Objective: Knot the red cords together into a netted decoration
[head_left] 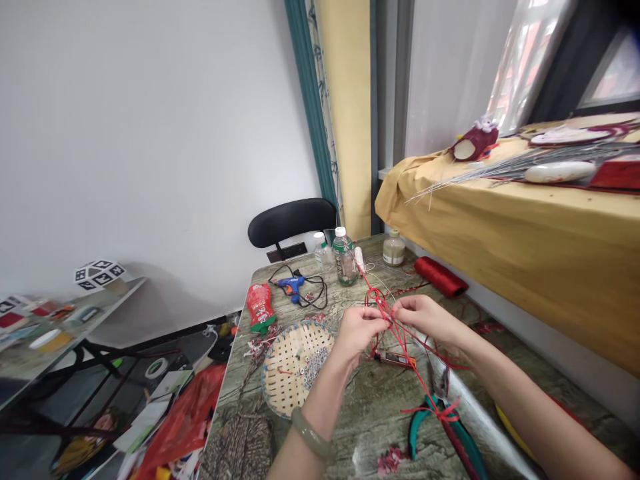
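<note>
Cord (376,293): plain red. Pliers (461,440): teal and dark red handles. Woven tray (281,375): straw-coloured, lattice pattern, blue-bound rim. Glue gun (294,285): blue, orange trigger. Thread spool (441,277): red. Tabletop (370,407): grey-green wood grain.

Bench (370,407): left hand (356,328), right hand (426,316), both pinching red cord (377,293). From the hands: red spool (440,277), 2 o'clock; teal-handled pliers (418,421), 5; woven tray (281,365) with metal rings (315,365), 8; blue glue gun (293,286), 10.

Nearside obstacles: red cord (415,366), pliers (440,385)
</note>
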Motion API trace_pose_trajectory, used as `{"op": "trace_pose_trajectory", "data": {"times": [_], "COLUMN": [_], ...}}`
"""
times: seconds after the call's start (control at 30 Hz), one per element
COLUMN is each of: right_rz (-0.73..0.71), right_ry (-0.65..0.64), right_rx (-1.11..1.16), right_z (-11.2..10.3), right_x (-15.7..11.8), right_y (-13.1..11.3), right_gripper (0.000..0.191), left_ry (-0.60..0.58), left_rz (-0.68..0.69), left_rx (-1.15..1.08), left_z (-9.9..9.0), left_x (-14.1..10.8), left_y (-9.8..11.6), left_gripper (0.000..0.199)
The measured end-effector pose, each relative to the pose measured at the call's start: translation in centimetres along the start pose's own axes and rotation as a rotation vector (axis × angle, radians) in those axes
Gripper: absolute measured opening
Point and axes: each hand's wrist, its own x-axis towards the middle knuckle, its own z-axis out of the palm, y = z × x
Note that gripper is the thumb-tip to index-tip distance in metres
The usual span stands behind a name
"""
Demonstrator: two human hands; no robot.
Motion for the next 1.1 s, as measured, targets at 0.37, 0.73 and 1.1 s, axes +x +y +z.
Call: {"op": "trace_pose_trajectory", "data": {"times": [0.37, 0.73, 1.1], "right_rz": [0.032, 0.087, 0.145], "right_ry": [-0.035, -0.099, -0.262], "right_rx": [0.083, 0.29, 0.465], "right_z": [0.2, -0.1, 0.6], "right_x": [0.0, -0.4, 0.2], "right_y": [0.6, 2.3, 2.8], "right_gripper": [0.011, 0.036, 0.028], "left_ry": [-0.029, -0.045, -0.062], "left_rz": [0.083, 0.076, 0.035], "left_rx": [-0.043, -0.102, -0.085], "left_z": [-0.3, -2.4, -2.6], "left_x": [0.9, 0.2, -0.4], "left_y": [-1.6, -2.9, -2.4], "left_gripper": [0.023, 0.039, 0.029]}}
